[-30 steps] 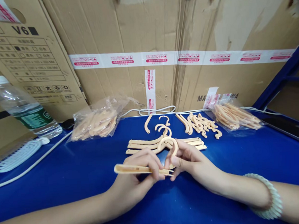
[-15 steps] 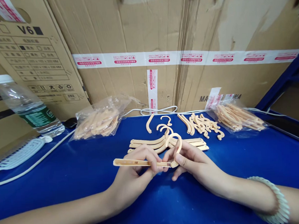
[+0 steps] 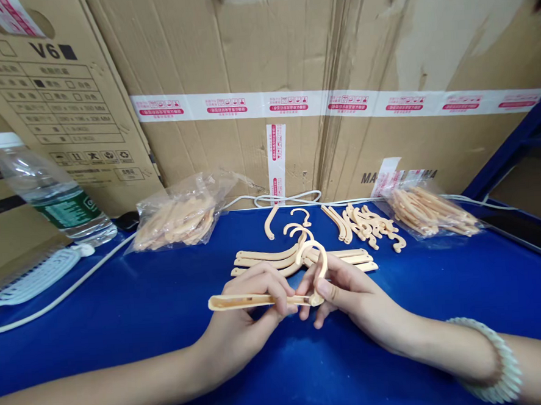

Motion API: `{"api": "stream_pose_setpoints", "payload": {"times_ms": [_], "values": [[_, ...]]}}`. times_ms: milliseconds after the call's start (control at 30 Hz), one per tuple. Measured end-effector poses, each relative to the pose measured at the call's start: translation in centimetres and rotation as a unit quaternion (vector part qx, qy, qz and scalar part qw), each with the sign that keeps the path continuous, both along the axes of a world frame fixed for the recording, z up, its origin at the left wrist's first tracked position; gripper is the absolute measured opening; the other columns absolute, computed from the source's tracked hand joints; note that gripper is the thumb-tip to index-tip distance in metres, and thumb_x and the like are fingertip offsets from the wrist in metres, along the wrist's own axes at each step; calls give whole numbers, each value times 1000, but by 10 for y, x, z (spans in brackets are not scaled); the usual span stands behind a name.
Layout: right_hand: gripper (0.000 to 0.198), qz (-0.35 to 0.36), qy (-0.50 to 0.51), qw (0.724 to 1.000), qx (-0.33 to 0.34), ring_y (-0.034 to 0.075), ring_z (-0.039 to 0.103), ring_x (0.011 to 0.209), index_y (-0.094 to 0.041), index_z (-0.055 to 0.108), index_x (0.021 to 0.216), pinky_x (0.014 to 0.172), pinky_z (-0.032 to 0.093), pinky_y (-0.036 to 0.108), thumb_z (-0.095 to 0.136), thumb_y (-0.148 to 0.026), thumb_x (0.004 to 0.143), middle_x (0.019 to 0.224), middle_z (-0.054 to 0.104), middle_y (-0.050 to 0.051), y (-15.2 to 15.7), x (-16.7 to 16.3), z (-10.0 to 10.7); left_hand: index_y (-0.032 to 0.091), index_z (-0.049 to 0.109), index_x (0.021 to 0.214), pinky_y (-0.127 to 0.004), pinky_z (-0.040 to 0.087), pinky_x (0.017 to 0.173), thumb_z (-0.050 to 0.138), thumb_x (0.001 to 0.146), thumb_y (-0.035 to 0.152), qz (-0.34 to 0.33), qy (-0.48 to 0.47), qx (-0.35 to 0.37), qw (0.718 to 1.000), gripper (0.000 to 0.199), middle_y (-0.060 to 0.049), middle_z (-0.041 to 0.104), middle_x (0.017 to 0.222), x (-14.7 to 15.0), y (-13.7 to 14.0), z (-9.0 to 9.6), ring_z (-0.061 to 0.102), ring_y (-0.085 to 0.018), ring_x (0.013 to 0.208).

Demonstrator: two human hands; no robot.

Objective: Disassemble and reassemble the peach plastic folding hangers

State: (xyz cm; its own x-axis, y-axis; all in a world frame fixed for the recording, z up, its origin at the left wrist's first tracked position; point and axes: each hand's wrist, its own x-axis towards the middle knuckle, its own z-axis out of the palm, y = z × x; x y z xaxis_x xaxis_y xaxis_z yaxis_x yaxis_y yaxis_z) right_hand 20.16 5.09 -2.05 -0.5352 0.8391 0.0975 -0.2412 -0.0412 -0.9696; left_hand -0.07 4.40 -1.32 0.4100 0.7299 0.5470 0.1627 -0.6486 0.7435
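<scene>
My left hand (image 3: pixel 254 307) is closed on a beige hanger arm (image 3: pixel 240 301), its hollow side turned toward me and its free end pointing left. Between the thumb and fingers of my right hand (image 3: pixel 344 286) is a beige hanger hook (image 3: pixel 322 263), its curve upward. The hook's base meets the arm's right end; whether they are locked together I cannot tell. Just behind my hands lie several assembled hangers (image 3: pixel 267 259), partly hidden by my fingers. Beyond them are a loose hook (image 3: pixel 301 214) and a single loose arm (image 3: pixel 270 222).
Loose hooks (image 3: pixel 372 224) are piled beside a few arms (image 3: pixel 338 223). Clear bags of hanger parts lie at left (image 3: pixel 175 220) and right (image 3: pixel 431 211). A water bottle (image 3: pixel 63 197), a hairbrush (image 3: pixel 37 278) and a white cable (image 3: pixel 96 280) are on the left. Cardboard (image 3: pixel 231 156) stands behind.
The held arm and hook have shifted very slightly, with the hook's base a little lower and the arm turned a bit. Both hands keep their hold; the rest is still.
</scene>
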Motion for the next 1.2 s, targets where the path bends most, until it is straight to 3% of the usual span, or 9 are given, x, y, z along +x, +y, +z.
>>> {"api": "stream_pose_setpoints", "payload": {"times_ms": [233, 567, 700, 833, 1000, 1200], "values": [[34, -22, -12, 1000, 13, 13, 65, 68, -21, 47, 108, 55, 53, 22, 64, -43, 89, 86, 64, 2, -1, -2, -2, 19, 57, 69, -24, 47, 71, 61, 83, 2, -3, 16, 2, 1000, 22, 2, 66, 74, 0, 0, -2, 64, -13, 74], [30, -48, -30, 995, 80, 11, 60, 60, -20, 46, 85, 55, 49, 23, 58, -46, 93, 75, 61, 0, -7, -8, -4, 19, 59, 71, -22, 48, 72, 64, 82, 3, 1, 21, 8, 1000, 20, 3, 65, 76, 2, -4, -2, 63, -12, 74], [29, -73, -55, 988, 125, 11, 56, 60, -20, 47, 83, 60, 47, 26, 54, -44, 96, 72, 57, -1, -12, -9, -5, 19, 57, 68, -24, 50, 71, 66, 82, 11, 6, -8, -87, 996, 18, 3, 64, 73, 6, -6, 0, 63, -13, 71], [25, -93, -88, 980, 151, 12, 52, 72, -20, 49, 84, 65, 47, 25, 55, -41, 96, 85, 54, 1, -12, -7, 0, 20, 53, 77, -25, 55, 70, 70, 77, 17, 21, -109, -253, 961, 17, 4, 61, 76, 12, -6, 2, 65, -13, 73], [27, -119, -112, 976, 145, 11, 44, 69, -20, 49, 78, 55, 40, 20, 60, -39, 93, 80, 48, -1, -13, -6, 1, 20, 54, 90, -23, 56, 71, 74, 71, 17, 42, -138, -303, 942, 28, 3, 62, 83, 16, -6, 5, 65, -15, 84], [28, -61, -105, 984, 128, 10, 50, 57, -19, 51, 80, 52, 42, 21, 61, -43, 92, 70, 52, -3, -10, -4, 4, 19, 53, 84, -25, 55, 73, 74, 73, 18, -34, -113, -372, 921, 24, 4, 67, 78, 16, -6, 1, 69, -15, 75]]}}
